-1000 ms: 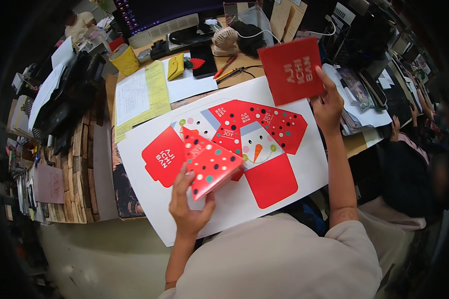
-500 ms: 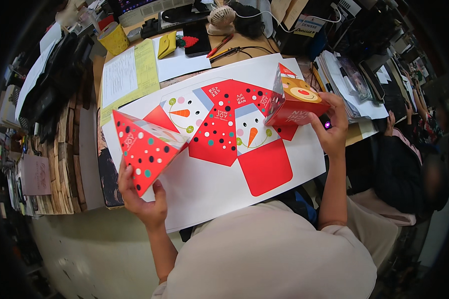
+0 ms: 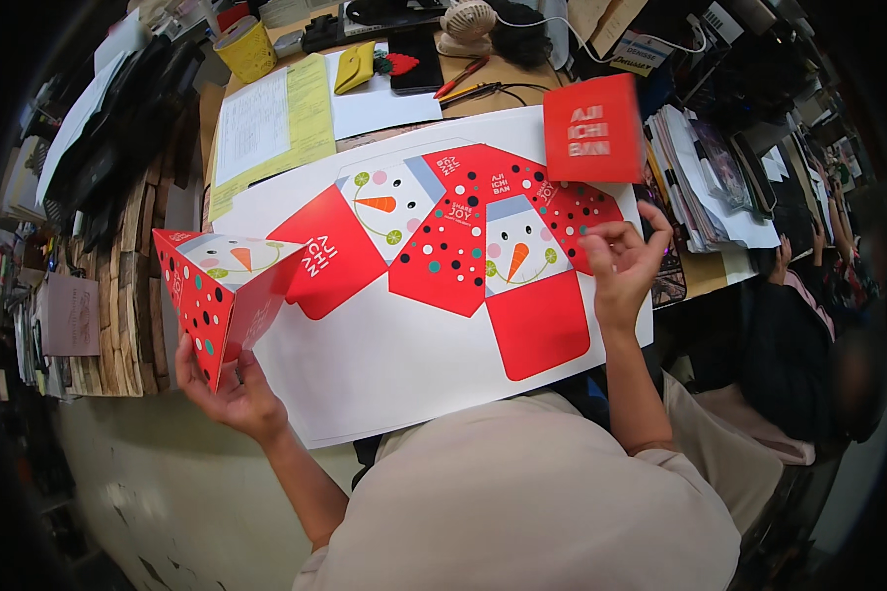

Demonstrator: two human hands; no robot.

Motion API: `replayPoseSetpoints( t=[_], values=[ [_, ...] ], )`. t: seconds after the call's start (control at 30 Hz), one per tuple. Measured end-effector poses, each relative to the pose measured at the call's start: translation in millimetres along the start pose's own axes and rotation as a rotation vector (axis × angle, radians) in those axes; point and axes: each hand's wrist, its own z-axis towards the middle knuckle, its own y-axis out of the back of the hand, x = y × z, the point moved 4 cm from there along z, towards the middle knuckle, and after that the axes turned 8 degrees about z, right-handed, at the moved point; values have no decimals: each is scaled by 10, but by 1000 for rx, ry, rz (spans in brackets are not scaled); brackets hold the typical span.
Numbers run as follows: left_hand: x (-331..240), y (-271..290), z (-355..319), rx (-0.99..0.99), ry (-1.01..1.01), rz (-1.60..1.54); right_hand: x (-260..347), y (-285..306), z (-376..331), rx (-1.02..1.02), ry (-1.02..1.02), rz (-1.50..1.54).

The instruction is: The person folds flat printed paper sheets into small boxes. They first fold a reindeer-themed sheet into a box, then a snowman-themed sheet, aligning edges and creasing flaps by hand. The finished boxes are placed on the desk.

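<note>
Left hand (image 3: 229,389) fingers grip the folded red box (image 3: 217,295); right hand (image 3: 623,264) fingers curl empty above the printed sheet (image 3: 384,355); support both box sides.

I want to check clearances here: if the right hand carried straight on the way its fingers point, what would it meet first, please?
The right hand points up and away, over the printed white sheet. First in that line is probably the blurred red box near the sheet's far edge, though depth is unclear.
</note>
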Motion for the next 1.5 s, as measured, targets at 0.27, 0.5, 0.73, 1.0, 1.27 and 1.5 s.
replayPoseSetpoints(
  t=[0.27, 0.5, 0.73, 1.0, 1.27, 1.5],
  values=[
    [126, -4, -90, 56, 117, -218, 238, 196, 424, -166, 133, -302],
    [144, -276, 264, 156, 32, -107, 229, -66, 567, 3, 127, -611],
    [82, -998, 1176, 322, -157, -54, 115, 66, 460, -39, 81, -374],
    [-9, -900, 1004, 327, -61, 524, 158, 374, 413, 51, 93, -75],
    [254, 103, -145, 530, 413, 749, 215, 577, 359, 9, 90, 34],
    [132, 24, -296, 172, 404, 540, 133, 1074, 577, -93, 108, 139]
  ],
)
